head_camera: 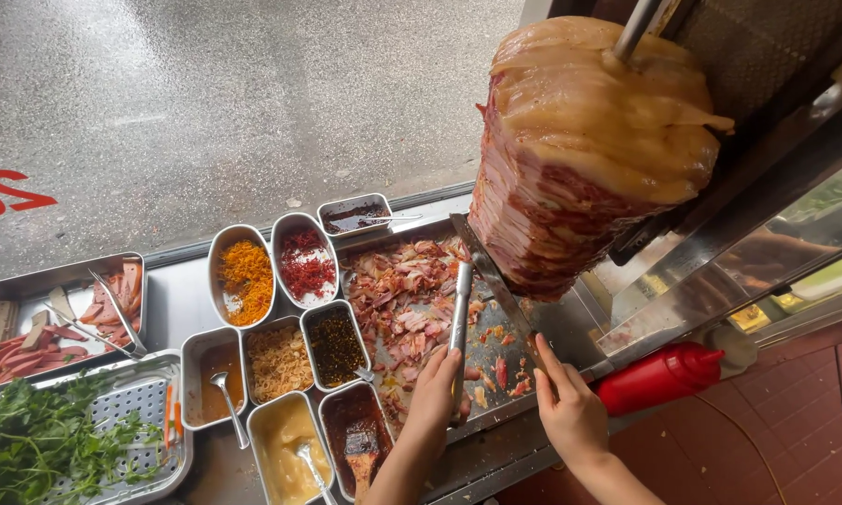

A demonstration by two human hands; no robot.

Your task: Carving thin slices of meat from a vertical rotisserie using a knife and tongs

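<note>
A tall cone of stacked raw meat (pixel 589 150) hangs on a vertical spit at the upper right. Below it lies a steel catch tray (pixel 542 323) with a heap of shaved meat pieces (pixel 407 295). My left hand (pixel 435 393) grips metal tongs (pixel 459 313) that point up over the tray. My right hand (pixel 570 407) holds the handle of a long knife (pixel 491 271), whose blade slants up to the base of the meat cone.
Small steel tubs of orange shreds (pixel 245 279), red flakes (pixel 306 264), dark spices (pixel 335 346), sauces (pixel 285 449) sit left of the tray. Farther left are a sausage tray (pixel 56 327) and greens (pixel 47 440). A red squeeze bottle (pixel 659 376) lies at right.
</note>
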